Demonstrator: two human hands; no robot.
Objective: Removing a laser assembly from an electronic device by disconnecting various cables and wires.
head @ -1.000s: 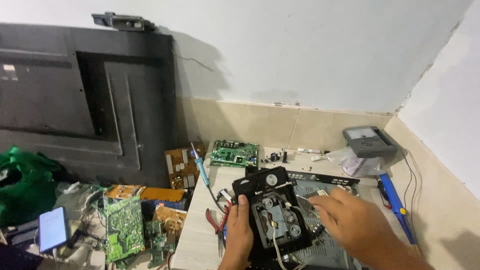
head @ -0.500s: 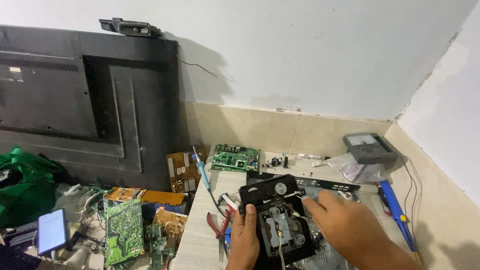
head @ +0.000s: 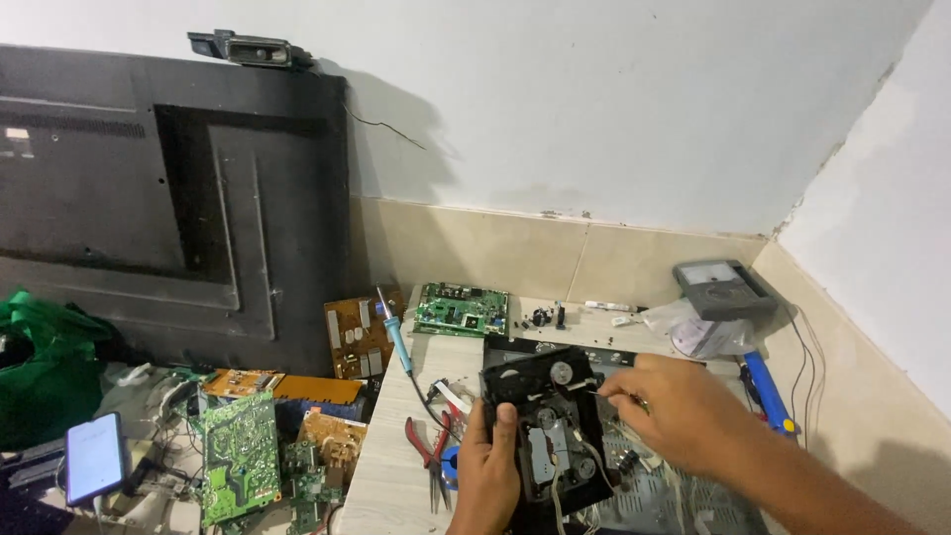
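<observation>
My left hand (head: 488, 474) grips the left edge of a black disc drive mechanism (head: 551, 436), thumb on its top face, holding it tilted above an opened player chassis (head: 654, 495). My right hand (head: 684, 411) reaches in from the right, its fingertips pinched near the upper right of the mechanism beside a round spindle (head: 561, 374). Whether the fingers pinch a small part I cannot tell. Grey metal plates and thin wires show on the mechanism's face.
Red-handled pliers (head: 428, 443) and a blue soldering iron (head: 395, 335) lie left of the mechanism. A green circuit board (head: 462, 309) and a brown board (head: 354, 337) lean at the back. A grey meter (head: 723, 289), a big black television back (head: 168, 198), several boards and a phone (head: 94, 458) surround the area.
The view has tilted up, so the hands sit lower in the frame. My right hand has shifted toward the mechanism's upper right edge, and the left hand keeps its grip.
</observation>
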